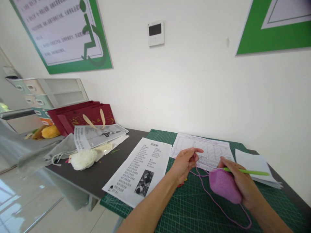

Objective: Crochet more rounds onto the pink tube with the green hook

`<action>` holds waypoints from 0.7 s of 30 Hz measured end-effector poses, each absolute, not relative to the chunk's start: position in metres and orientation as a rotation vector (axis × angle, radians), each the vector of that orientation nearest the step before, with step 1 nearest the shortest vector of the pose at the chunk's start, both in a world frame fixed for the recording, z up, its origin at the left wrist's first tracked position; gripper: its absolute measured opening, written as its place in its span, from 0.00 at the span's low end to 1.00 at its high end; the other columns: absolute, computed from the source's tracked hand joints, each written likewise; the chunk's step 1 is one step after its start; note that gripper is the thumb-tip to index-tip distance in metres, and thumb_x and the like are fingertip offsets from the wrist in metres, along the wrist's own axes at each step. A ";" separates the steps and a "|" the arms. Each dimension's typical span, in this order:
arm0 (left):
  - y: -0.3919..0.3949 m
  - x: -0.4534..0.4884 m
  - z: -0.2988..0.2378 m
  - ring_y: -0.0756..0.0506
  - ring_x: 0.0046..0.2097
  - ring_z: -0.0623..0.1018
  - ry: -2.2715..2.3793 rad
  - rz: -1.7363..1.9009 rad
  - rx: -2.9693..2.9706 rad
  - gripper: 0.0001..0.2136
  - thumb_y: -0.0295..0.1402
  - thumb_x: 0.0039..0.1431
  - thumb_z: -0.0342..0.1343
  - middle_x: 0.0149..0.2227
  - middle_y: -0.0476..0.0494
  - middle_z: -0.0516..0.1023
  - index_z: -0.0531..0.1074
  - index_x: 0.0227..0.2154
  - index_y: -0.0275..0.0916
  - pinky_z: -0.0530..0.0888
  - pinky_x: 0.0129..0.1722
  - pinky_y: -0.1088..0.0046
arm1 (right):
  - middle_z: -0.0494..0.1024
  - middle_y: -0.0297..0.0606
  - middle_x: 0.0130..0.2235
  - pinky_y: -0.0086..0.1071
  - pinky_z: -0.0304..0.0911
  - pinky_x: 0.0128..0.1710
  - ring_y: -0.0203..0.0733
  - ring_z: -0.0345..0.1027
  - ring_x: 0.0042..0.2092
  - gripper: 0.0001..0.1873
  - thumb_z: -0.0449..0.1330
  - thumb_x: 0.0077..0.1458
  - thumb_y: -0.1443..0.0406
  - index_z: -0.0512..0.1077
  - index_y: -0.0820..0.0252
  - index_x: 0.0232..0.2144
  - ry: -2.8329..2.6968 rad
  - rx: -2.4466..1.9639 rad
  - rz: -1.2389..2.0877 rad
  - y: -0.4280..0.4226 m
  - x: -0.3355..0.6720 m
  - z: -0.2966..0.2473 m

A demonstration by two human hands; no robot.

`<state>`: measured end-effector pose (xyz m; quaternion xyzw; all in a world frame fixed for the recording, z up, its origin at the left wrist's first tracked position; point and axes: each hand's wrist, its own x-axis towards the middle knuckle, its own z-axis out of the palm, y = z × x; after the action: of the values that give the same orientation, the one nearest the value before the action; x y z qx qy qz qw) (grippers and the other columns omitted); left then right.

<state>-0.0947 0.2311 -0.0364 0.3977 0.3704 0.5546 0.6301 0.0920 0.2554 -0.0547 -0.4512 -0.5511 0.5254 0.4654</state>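
My right hand (243, 186) grips a light green crochet hook (259, 172) together with a purple crocheted piece (224, 186), rounded and closely stitched. The hook's thick handle sticks out to the right; its tip is hidden at the piece's top edge. To the left, my left hand (184, 165) has its index finger stretched out and the other fingers curled in. Purple yarn (206, 191) runs from those curled fingers to the piece, and a loose length loops down over the green cutting mat (187, 210). Something small, red and yellow, lies partly hidden beneath my left wrist.
A printed pattern sheet (155, 155) lies left of my hands, a form (206, 147) behind them, white papers (252, 161) at right. Farther left are a white yarn ball (84, 159), dark red gift bags (94, 113), yellow yarn (50, 131) and a drawer unit (63, 87). A wall rises behind the table.
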 end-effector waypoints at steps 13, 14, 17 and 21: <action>0.229 -0.098 -0.027 0.40 0.46 0.78 0.930 1.323 0.864 0.15 0.37 0.63 0.56 0.52 0.39 0.75 0.70 0.51 0.38 0.77 0.43 0.55 | 0.65 0.33 0.21 0.30 0.55 0.26 0.37 0.57 0.26 0.27 0.64 0.45 0.43 0.67 0.60 0.17 -1.244 -1.059 1.339 0.262 0.093 -0.043; 0.229 -0.099 -0.026 0.40 0.46 0.78 0.933 1.337 0.859 0.15 0.37 0.64 0.56 0.52 0.39 0.75 0.70 0.51 0.38 0.77 0.43 0.55 | 0.65 0.33 0.21 0.30 0.55 0.25 0.36 0.56 0.26 0.27 0.64 0.45 0.43 0.67 0.60 0.17 -1.235 -1.052 1.334 0.262 0.095 -0.041; 0.228 -0.104 -0.021 0.40 0.46 0.78 0.929 1.388 0.845 0.15 0.37 0.64 0.56 0.52 0.39 0.75 0.70 0.51 0.38 0.77 0.43 0.55 | 0.64 0.32 0.20 0.29 0.53 0.25 0.35 0.55 0.26 0.27 0.64 0.45 0.44 0.67 0.61 0.16 -1.242 -1.018 1.311 0.259 0.096 -0.033; 0.231 -0.114 -0.013 0.40 0.46 0.78 0.878 1.437 0.836 0.15 0.37 0.63 0.56 0.51 0.39 0.75 0.70 0.51 0.38 0.77 0.43 0.55 | 0.62 0.32 0.19 0.30 0.52 0.26 0.34 0.54 0.25 0.28 0.63 0.48 0.45 0.67 0.61 0.14 -1.302 -0.956 1.288 0.256 0.095 -0.024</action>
<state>-0.1136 0.2306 -0.0131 0.3590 0.3771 0.6172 0.5899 0.0949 0.2560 -0.0237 -0.3975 -0.5411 0.5355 0.5123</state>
